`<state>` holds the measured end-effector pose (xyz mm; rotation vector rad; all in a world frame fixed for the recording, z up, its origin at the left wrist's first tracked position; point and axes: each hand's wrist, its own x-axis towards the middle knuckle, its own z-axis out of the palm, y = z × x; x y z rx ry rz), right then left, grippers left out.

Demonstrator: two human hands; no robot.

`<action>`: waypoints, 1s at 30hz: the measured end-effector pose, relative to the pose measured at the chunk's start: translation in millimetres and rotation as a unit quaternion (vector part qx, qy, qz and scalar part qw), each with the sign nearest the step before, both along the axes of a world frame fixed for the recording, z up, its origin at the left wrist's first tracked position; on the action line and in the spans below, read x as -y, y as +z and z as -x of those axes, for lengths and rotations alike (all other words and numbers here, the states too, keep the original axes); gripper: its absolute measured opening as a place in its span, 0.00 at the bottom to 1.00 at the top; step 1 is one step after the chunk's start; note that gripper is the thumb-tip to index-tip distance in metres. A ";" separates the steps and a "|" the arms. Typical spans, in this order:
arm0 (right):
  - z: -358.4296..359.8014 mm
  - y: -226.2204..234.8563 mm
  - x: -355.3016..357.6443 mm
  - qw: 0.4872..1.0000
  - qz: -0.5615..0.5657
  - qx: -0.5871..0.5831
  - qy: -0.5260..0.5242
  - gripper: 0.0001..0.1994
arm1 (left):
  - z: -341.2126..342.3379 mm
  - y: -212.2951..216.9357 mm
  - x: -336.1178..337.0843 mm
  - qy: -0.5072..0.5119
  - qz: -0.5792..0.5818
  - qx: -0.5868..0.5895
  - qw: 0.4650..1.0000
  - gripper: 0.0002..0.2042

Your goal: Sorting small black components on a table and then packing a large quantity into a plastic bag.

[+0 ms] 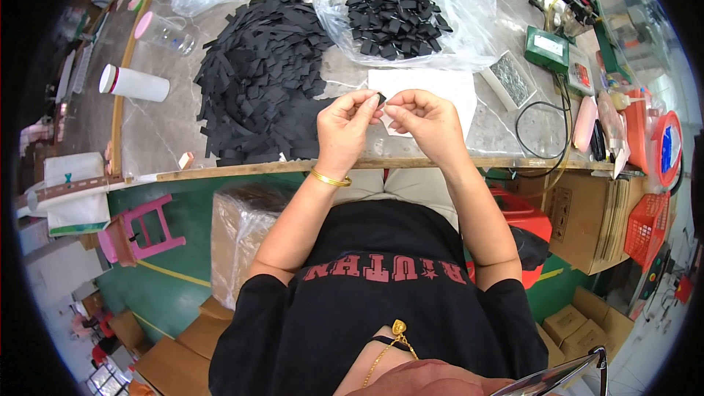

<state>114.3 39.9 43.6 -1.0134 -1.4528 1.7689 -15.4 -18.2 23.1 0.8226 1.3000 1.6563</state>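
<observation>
Between thumb and fingers of one left hand [343,126], gripped above the near table [517,126] edge: one small black piece [381,97]. Just right, one right hand [429,121], fingers curled toward thumb, impossible to tell whether closed on anything. Beneath, one white sheet [458,95]. Left, one large heap of flat black strips [260,66], uncountable; far, on clear plastic [473,0], one smaller black heap [396,18]. Far left, two containers [143,84].
</observation>
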 end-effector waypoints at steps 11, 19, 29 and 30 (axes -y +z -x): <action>-5.9 -4.8 -6.3 0.992 0.105 -0.067 0.028 0.08 | 3.5 -0.3 2.4 -0.038 0.004 -0.005 0.999 0.07; -7.9 -7.3 -6.4 0.989 0.111 -0.095 0.028 0.08 | 5.8 0.5 2.0 -0.056 0.013 -0.012 0.998 0.08; -8.6 -6.3 -5.6 0.990 0.108 -0.088 0.032 0.09 | 9.6 3.9 2.3 -0.082 0.035 -0.021 0.996 0.08; -8.7 -6.7 -5.9 0.990 0.106 -0.083 0.034 0.09 | 9.7 4.3 2.1 -0.083 0.035 -0.021 0.996 0.08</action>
